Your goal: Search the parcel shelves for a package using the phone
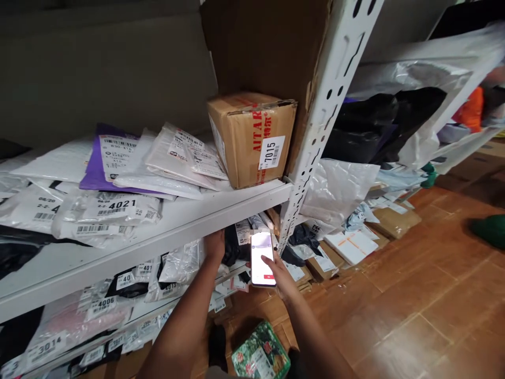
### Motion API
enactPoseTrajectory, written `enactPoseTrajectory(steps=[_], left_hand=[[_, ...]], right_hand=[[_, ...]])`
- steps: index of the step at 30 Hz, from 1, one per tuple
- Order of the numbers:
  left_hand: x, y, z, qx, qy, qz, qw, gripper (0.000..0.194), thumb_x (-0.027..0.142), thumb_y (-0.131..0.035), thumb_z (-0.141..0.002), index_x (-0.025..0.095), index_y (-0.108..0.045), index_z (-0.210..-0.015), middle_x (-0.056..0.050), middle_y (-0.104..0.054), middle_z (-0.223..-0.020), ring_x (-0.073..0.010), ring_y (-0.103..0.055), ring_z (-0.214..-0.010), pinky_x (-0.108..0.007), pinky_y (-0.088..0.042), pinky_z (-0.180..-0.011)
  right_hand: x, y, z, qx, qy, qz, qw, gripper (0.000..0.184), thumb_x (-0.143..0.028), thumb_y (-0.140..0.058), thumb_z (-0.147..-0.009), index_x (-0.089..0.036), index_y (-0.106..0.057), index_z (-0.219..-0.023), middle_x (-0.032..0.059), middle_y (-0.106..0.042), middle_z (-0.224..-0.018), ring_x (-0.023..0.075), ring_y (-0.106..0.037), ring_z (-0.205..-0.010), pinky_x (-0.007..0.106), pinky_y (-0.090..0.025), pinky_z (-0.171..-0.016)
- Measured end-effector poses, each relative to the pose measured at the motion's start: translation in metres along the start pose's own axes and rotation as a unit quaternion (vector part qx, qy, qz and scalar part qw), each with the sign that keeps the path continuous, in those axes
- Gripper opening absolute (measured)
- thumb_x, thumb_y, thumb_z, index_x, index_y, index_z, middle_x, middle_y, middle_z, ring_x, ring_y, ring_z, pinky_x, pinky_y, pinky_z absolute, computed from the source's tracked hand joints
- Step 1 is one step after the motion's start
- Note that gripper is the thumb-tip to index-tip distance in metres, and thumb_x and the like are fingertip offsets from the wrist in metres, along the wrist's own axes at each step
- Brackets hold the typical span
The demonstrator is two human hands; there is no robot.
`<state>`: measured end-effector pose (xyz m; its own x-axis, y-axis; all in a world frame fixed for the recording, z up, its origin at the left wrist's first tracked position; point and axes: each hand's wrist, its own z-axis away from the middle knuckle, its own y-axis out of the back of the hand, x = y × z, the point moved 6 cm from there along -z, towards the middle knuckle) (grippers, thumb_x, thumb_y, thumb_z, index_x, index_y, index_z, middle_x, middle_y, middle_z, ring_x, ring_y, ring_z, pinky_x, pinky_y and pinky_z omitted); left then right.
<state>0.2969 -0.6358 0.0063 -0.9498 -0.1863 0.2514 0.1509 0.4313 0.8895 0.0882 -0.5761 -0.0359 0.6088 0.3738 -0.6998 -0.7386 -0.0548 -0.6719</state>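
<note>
My right hand point(278, 271) is wrapped round a smartphone point(261, 252) with a lit screen, its thumb over the glass. My left hand point(214, 245) reaches in under the front edge of the upper shelf point(221, 213), among bagged parcels on the lower level. Its fingers are hidden there, so its grip does not show. A dark parcel point(232, 252) with a white label lies just right of it, and a clear-wrapped white parcel point(181, 262) lies to its left.
A cardboard box point(252, 139) labelled 7015 stands on the upper shelf beside the perforated white post point(311, 142). Left of it lie a purple mailer point(92, 168) and several white bags. Below, a green box point(262, 351) sits on the tiled floor point(394, 295).
</note>
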Motion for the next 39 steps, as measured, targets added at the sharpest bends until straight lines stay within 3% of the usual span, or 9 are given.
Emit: enactPoseTrajectory(steps=[5,11,21,30,39], left_hand=[[-0.010,0.001,0.019,0.054,-0.017,0.013,0.998,0.035,0.028,-0.036,-0.088,0.016,-0.068,-0.079,-0.012,-0.062,-0.099,-0.0253,-0.055,-0.104,-0.039,-0.043,-0.097],[-0.010,-0.003,0.021,0.082,-0.020,0.024,0.996,0.036,0.027,-0.034,-0.090,0.017,-0.066,-0.077,-0.012,-0.061,-0.093,-0.0249,-0.056,-0.100,-0.042,-0.045,-0.095],[-0.008,0.002,0.020,0.078,-0.054,0.023,0.995,0.028,0.021,-0.037,-0.089,0.016,-0.064,-0.084,-0.012,-0.064,-0.090,-0.0249,-0.059,-0.092,-0.039,-0.049,-0.085],[-0.011,-0.001,0.021,0.090,-0.063,0.028,0.994,0.025,0.020,-0.040,-0.088,0.018,-0.062,-0.076,-0.012,-0.063,-0.086,-0.0251,-0.058,-0.089,-0.038,-0.048,-0.082],[-0.012,-0.002,0.022,0.103,-0.069,0.037,0.992,0.028,0.023,-0.039,-0.089,0.020,-0.060,-0.070,-0.009,-0.063,-0.081,-0.0229,-0.057,-0.086,-0.036,-0.047,-0.078]], right_hand=[[-0.007,0.004,-0.006,-0.012,0.008,-0.011,1.000,0.039,-0.036,-0.083,-0.061,-0.026,-0.055,-0.086,-0.0037,-0.073,-0.078,0.0213,-0.070,-0.071,0.029,-0.054,-0.061],[-0.001,0.003,0.004,-0.060,-0.021,-0.029,0.998,0.051,-0.036,-0.082,-0.065,-0.025,-0.058,-0.109,0.0022,-0.072,-0.100,0.0234,-0.069,-0.084,0.033,-0.054,-0.069],[0.000,-0.043,0.007,-0.103,-0.026,-0.036,0.994,0.055,-0.060,-0.069,-0.072,-0.025,-0.059,-0.114,0.0070,-0.071,-0.109,0.0306,-0.065,-0.101,0.044,-0.053,-0.086],[-0.005,-0.044,0.005,-0.103,-0.014,-0.015,0.994,0.057,-0.063,-0.065,-0.073,-0.024,-0.058,-0.113,0.0082,-0.068,-0.114,0.0306,-0.061,-0.107,0.044,-0.051,-0.088],[-0.009,-0.047,0.005,-0.104,-0.005,-0.009,0.995,0.053,-0.065,-0.066,-0.071,-0.025,-0.059,-0.106,0.0043,-0.069,-0.110,0.0250,-0.061,-0.105,0.034,-0.049,-0.084]])
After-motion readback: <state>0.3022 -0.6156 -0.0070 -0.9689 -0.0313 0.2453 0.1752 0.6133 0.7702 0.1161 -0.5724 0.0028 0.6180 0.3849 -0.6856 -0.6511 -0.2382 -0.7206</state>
